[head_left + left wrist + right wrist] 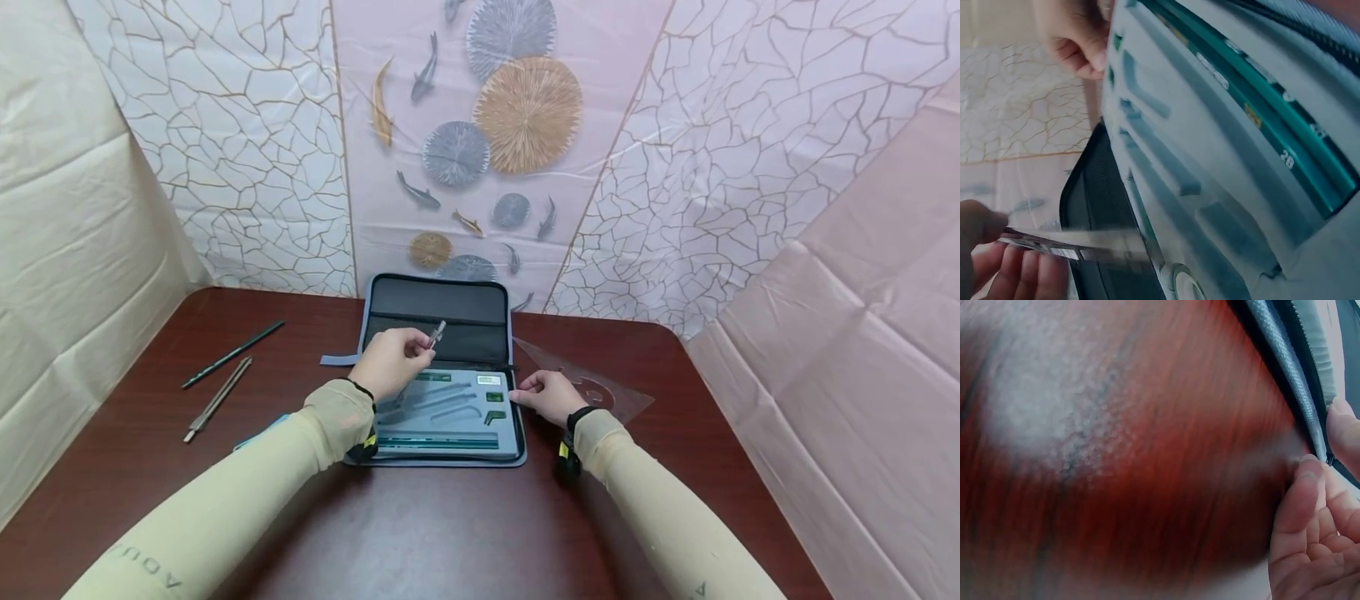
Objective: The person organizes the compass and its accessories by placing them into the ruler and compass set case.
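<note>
An open zip case (521,433) lies on the dark red table, its black lid (438,304) folded back. A grey foam insert (457,400) holds shaped slots and a long green ruler (438,442). My left hand (422,348) hovers over the insert and pinches a slim metal drawing tool (436,335). In the left wrist view that tool (1079,245) points across the lid from my left hand (997,262). My right hand (525,392) is at the case's right edge. In the right wrist view its fingertips (1310,472) pinch the zip edge (1285,362).
A clear plastic set square (622,400) lies right of the case, partly under my right hand. A dark pencil (232,354) and a metal tool (217,400) lie at the left. A blue object (258,433) peeks from under my left sleeve. Draped sheets wall the table.
</note>
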{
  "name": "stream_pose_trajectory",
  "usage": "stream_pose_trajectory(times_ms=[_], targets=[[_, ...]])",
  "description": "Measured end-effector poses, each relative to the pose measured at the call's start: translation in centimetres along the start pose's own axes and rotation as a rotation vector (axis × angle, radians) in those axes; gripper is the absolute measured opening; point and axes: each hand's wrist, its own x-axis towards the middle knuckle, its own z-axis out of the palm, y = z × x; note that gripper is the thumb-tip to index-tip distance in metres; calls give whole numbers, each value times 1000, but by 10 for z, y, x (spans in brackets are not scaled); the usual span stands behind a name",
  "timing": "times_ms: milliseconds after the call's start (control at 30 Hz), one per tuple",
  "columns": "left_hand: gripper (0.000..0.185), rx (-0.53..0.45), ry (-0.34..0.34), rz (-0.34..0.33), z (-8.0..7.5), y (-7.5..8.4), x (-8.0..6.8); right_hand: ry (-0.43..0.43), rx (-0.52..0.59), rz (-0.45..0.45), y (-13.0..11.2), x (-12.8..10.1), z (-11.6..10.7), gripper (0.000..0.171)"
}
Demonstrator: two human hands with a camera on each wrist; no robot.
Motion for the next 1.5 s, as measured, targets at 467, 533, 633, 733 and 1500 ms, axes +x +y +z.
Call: stream_pose_trajectory(times_ms=[467, 533, 633, 733, 1500], targets=[[7, 555, -170, 244, 39, 1, 7, 20, 2, -11, 2, 0, 2, 32], [6, 588, -168, 245, 45, 0, 9, 20, 0, -9, 3, 1, 3, 32], [6, 639, -165, 244, 53, 0, 9, 22, -2, -8, 4, 1, 4, 32], [7, 659, -168, 244, 56, 3, 7, 22, -2, -8, 4, 2, 4, 31], [20, 769, -151, 307, 62, -1, 0, 24, -8, -6, 3, 1, 5, 30]])
